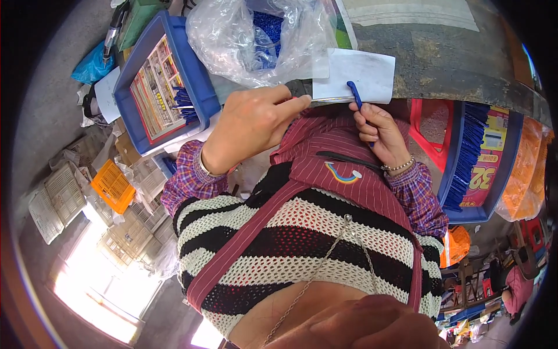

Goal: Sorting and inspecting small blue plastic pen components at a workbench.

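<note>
My right hand (383, 131) is closed around a slim blue pen-like stick (356, 96), its rounded end pointing up over a white paper sheet (366, 70) at the bench edge. My left hand (253, 119) has thumb and forefinger brought together beside the sheet's lower left corner. Whatever lies between those fingertips, if anything, is too small to tell. Behind the sheet stands a clear plastic bag (221, 41), open at the top, with many small blue pieces (267, 32) inside.
The worn dark bench (430, 64) runs along the far side. At left, a blue bin (125, 96) holds printed sheets and blue sticks. On the right, another blue bin (485, 214) contains many blue sticks (468, 151), beside an orange bag (526, 168). A red frame (433, 151) stands below the bench.
</note>
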